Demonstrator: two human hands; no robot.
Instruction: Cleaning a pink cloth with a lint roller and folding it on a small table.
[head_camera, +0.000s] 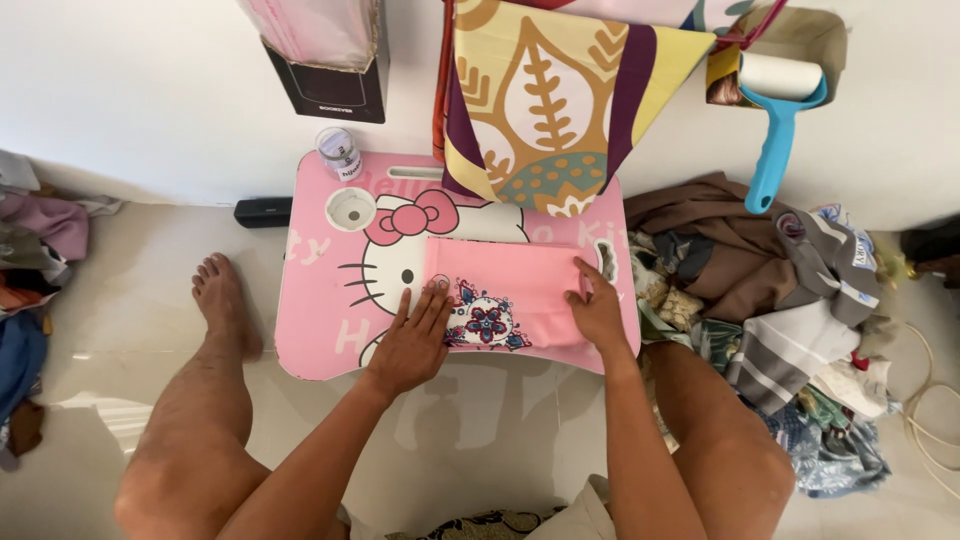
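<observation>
**Two hands pressing a folded pink cloth on a small pink table**

The person is sitting on a pale tiled floor (500, 440) with legs spread around a low pink lap table (320, 340) bearing a cartoon cat picture; a folded pink cloth (505, 285) with a floral embroidered patch is lying flat on the table's right half. The left hand (412, 345) is resting open, palm down, fingers spread, on the cloth's lower left corner beside the floral patch; the right hand (597, 310) is lying on the cloth's right edge, fingers bent down onto the fabric, not gripping anything that can be made out. A small clear jar (339, 152) is standing at the table's far left corner, just beyond a round cup recess (351, 208); a large patterned fabric (560, 100) in yellow, purple and cream is hanging down over the table's far edge. A heap of mixed clothes (780, 300) is lying on the floor to the right; a lint roller (778, 110) with a blue handle is leaning against the wall above that heap.
</observation>
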